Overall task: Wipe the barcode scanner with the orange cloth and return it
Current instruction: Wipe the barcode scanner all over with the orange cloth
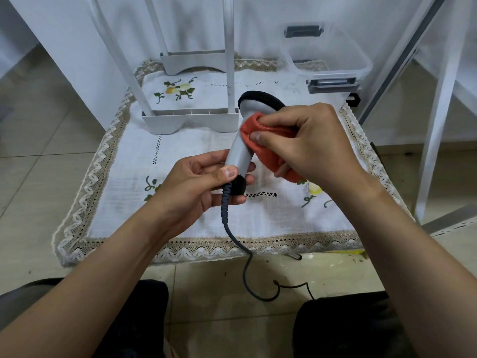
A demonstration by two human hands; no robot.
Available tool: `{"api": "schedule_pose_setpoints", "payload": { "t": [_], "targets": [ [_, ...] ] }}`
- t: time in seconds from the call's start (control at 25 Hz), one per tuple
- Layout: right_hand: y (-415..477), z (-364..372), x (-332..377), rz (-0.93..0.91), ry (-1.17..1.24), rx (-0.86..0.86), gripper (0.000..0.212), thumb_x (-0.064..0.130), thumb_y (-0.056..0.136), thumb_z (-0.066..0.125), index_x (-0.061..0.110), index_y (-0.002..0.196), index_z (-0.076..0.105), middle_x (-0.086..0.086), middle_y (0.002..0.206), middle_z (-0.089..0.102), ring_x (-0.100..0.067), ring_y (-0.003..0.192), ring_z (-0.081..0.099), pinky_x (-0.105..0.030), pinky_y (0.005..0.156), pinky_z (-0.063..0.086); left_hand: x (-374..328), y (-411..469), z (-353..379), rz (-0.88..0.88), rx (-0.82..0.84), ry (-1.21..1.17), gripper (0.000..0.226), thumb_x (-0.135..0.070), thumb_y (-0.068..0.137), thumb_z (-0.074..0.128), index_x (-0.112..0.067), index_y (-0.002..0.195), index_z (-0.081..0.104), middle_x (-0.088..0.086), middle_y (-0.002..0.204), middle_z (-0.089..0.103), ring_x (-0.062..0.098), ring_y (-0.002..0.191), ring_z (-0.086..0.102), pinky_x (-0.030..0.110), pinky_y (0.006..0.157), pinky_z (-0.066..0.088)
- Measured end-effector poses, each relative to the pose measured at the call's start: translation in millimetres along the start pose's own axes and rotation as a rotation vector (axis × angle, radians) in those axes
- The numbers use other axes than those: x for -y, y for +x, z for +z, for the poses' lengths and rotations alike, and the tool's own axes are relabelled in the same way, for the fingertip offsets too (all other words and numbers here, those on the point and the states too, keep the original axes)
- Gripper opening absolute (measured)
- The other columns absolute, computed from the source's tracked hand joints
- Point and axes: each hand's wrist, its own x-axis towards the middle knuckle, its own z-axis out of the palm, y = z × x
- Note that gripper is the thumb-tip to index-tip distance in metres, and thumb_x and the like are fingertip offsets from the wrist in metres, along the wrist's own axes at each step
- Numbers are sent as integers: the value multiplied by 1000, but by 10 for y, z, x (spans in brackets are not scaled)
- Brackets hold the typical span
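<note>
Gripping one barcode scanner (240, 151) by its handle, left hand (196, 187) steadies it while right hand (307, 140) pinches one orange cloth (263, 146).

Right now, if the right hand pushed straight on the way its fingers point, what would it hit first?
The right hand pinches the orange cloth, so that comes first; directly behind it sits the barcode scanner neck, probably touching.

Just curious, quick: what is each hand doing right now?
Left hand: grips the barcode scanner by its handle.
Right hand: pinches the orange cloth against it.
</note>
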Motion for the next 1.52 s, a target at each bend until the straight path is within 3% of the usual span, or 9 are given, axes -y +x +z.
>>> {"api": "schedule_pose_setpoints", "payload": {
  "t": [0.24, 0.52, 0.76, 0.88, 1.0, 1.08, 1.24, 1.4, 1.52],
  "targets": [
    [23, -1, -18, 94, 7, -93, 10, 16, 88, 81, 21, 96, 83, 14, 70, 74, -20, 38, 67, -20, 36, 46, -1, -2, 9, -1, 9, -8, 43, -8, 88, 66, 5, 129, 63, 26, 120, 73, 31, 101, 74, 35, 69, 61],
    [-17, 13, 49, 14, 34, -7, 14, 15, 87, 83, 28, 91, 80, 3, 82, 78, -17, 44, 70, -31, 38, 55, -22, 4, 19, -15, -21, -57, 34, -10, 88, 70, 2, 120, 66, 28, 119, 72, 34, 103, 74, 35, 68, 61],
    [-9, 23, 47, 11, -39, 65, 23, 18, 82, 86, 37, 91, 77, 22, 75, 72, -9, 56, 73, -25, 48, 56, -1, -8, 20, -29, -48, -71, 42, -9, 85, 73, 6, 123, 63, 30, 118, 72, 35, 100, 75, 36, 67, 61],
    [1, 0, 54, 68, -12, -13, 19, 16, 85, 84, 33, 90, 78, 19, 80, 74, -18, 49, 72, -34, 43, 59, -12, -13, 32, -19, -22, -53, 42, -10, 86, 70, 5, 125, 63, 28, 119, 72, 33, 101, 74, 35, 68, 61],
    [-13, -1, 48, 61, 14, 52, 20, 14, 83, 85, 32, 89, 78, 15, 79, 75, -18, 47, 71, -39, 41, 58, -9, -7, 30, -19, -30, -71, 43, -9, 87, 72, 6, 126, 62, 27, 115, 73, 33, 101, 74, 35, 68, 61],
    [-28, 21, 43, 35, 14, 102, 20, 14, 83, 86, 31, 88, 78, 13, 78, 75, -16, 48, 71, -38, 42, 59, -4, -4, 28, -24, -47, -80, 47, -9, 86, 73, 9, 128, 60, 28, 113, 73, 34, 100, 74, 36, 68, 61],
    [-3, 22, 10, 45, 17, 10, 18, 14, 85, 84, 30, 91, 78, 4, 86, 77, -16, 45, 70, -36, 39, 57, -21, -6, 40, -22, -50, -54, 44, -10, 83, 68, 4, 124, 63, 27, 117, 74, 34, 101, 75, 35, 67, 61],
    [-28, 50, 11, -11, 5, 69, 20, 13, 83, 85, 30, 89, 77, 5, 81, 75, -12, 50, 71, -36, 40, 58, -17, -6, 41, -32, -61, -66, 50, -9, 82, 68, 8, 128, 59, 28, 115, 74, 33, 98, 76, 35, 66, 61],
    [-17, 40, 9, 24, 26, -1, 16, 12, 86, 83, 27, 89, 79, 1, 85, 77, -14, 49, 71, -34, 39, 57, -20, -6, 37, -25, -49, -50, 50, -10, 83, 68, 8, 129, 59, 26, 116, 74, 32, 99, 75, 34, 66, 61]
  ]
}}
